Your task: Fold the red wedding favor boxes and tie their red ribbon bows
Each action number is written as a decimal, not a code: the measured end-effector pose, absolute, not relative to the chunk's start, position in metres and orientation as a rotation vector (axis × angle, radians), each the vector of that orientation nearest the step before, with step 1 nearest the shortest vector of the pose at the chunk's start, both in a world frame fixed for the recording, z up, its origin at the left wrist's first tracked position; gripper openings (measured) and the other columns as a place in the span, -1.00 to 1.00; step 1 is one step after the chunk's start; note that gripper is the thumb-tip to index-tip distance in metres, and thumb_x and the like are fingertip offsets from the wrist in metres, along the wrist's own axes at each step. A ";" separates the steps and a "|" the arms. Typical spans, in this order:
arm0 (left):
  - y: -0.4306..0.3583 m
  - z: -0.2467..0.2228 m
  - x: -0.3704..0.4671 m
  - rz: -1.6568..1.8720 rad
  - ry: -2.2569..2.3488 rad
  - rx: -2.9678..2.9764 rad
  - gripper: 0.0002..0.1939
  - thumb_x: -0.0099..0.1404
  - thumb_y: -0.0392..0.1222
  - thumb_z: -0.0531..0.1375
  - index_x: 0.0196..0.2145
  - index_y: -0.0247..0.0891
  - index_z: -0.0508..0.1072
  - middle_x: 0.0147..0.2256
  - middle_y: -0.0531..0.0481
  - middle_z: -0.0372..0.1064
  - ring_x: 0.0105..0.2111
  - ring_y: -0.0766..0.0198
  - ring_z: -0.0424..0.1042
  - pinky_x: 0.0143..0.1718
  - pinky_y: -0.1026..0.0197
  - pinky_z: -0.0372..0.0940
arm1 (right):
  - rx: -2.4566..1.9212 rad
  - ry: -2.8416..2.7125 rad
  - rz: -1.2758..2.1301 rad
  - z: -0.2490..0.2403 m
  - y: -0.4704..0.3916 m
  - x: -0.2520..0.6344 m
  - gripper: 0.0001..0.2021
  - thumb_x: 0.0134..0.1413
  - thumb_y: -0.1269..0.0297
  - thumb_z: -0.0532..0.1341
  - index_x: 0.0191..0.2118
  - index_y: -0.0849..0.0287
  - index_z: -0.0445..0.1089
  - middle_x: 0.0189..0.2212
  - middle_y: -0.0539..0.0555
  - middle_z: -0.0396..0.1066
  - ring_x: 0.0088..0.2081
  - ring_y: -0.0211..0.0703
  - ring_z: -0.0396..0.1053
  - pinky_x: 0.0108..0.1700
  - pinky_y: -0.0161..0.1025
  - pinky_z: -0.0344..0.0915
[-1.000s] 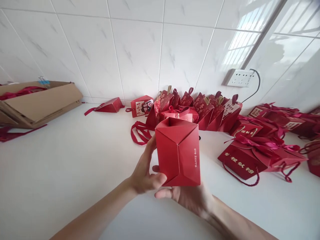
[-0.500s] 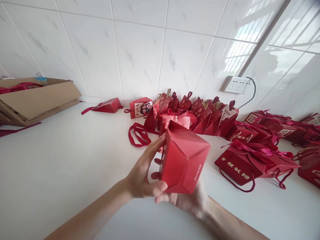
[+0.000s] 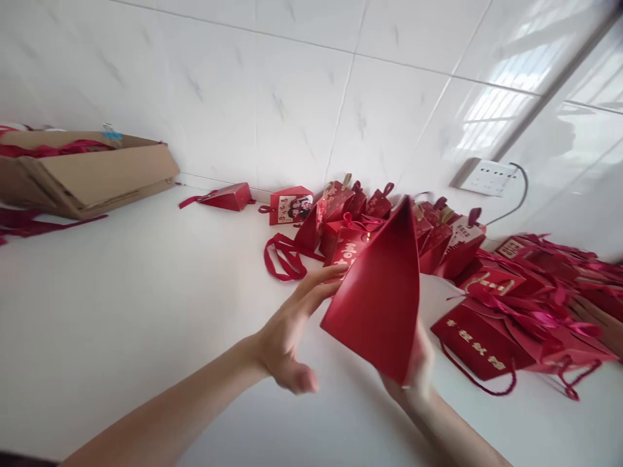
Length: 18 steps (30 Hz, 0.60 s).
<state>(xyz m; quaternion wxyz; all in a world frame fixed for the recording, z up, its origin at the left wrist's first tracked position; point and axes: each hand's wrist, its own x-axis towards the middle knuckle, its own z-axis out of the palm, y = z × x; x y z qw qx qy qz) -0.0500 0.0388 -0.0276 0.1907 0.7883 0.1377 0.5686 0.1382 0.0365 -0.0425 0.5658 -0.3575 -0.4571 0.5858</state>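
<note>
A plain red card box (image 3: 377, 295) is held up over the white table, its smooth flat side and pointed top showing. My right hand (image 3: 413, 370) grips it from the right and below, partly hidden behind it and blurred. My left hand (image 3: 292, 331) is at the box's left side, thumb and fingers spread apart; its fingertips reach near the left edge, and whether they touch it I cannot tell. Behind the box stand several small red boxes (image 3: 306, 230) with ribbon loops. A loose red ribbon (image 3: 285, 258) lies left of them.
An open cardboard box (image 3: 109, 172) with red ribbons stands at the left on the white table (image 3: 146, 292). Near the tiled wall lies a red wedge-shaped box (image 3: 231, 196). Larger red boxes with bows (image 3: 487, 337) fill the right side. A power strip (image 3: 489, 178) is on the wall.
The held box has turned, so a smooth side now shows instead of its folded end. My left hand has loosened from it and spread its fingers. The whole view has shifted left.
</note>
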 end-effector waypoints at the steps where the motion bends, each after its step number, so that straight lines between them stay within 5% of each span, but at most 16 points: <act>1: 0.039 -0.028 -0.050 1.595 0.382 2.162 -0.13 0.15 0.41 0.08 0.27 -0.14 0.09 0.21 -0.23 0.06 0.22 -0.18 0.11 0.22 -0.20 0.11 | -0.848 -1.124 1.232 -0.046 0.041 0.144 -0.56 0.15 -0.19 0.06 -0.19 0.09 0.38 -0.35 0.05 0.42 -0.30 -0.05 0.42 -0.24 -0.12 0.40; 6: 0.035 -0.030 -0.046 1.538 0.713 1.953 -0.28 0.01 -0.01 0.31 0.10 -0.20 0.18 -0.07 -0.18 0.37 -0.13 -0.01 0.44 -0.14 -0.03 0.39 | -0.826 -1.497 0.480 -0.059 0.064 0.167 -0.56 0.06 -0.13 0.24 -0.11 0.13 0.38 -0.32 0.11 0.38 -0.30 -0.02 0.38 -0.20 -0.06 0.35; 9: 0.044 -0.030 -0.054 1.711 0.973 1.772 -0.46 0.02 -0.02 0.30 -0.09 -0.20 0.22 -0.23 -0.09 0.41 -0.27 0.10 0.46 -0.29 0.08 0.40 | -0.835 -1.777 0.305 -0.056 0.069 0.166 -0.51 0.20 -0.01 0.14 0.16 0.10 0.23 -0.08 0.22 0.34 -0.11 0.07 0.36 -0.11 0.06 0.34; 13: 0.069 -0.020 -0.092 2.217 1.430 1.316 -0.50 0.14 0.04 0.24 -0.08 -0.20 0.11 -0.12 -0.13 0.36 -0.15 0.18 0.43 -0.14 0.13 0.37 | -0.870 -1.898 0.224 -0.048 0.069 0.157 -0.53 0.27 0.14 0.07 0.25 0.03 0.08 0.13 0.26 0.16 0.11 0.12 0.22 0.03 0.23 0.26; 18: 0.087 -0.012 -0.154 2.209 2.136 0.793 -0.43 0.23 -0.14 0.13 0.07 -0.23 -0.13 0.11 -0.28 0.17 0.08 0.15 0.31 0.15 0.06 0.20 | -0.951 -1.755 0.144 -0.052 0.081 0.156 -0.53 0.17 0.11 0.17 0.15 0.10 0.11 0.08 0.26 0.16 0.12 0.13 0.18 0.05 0.23 0.28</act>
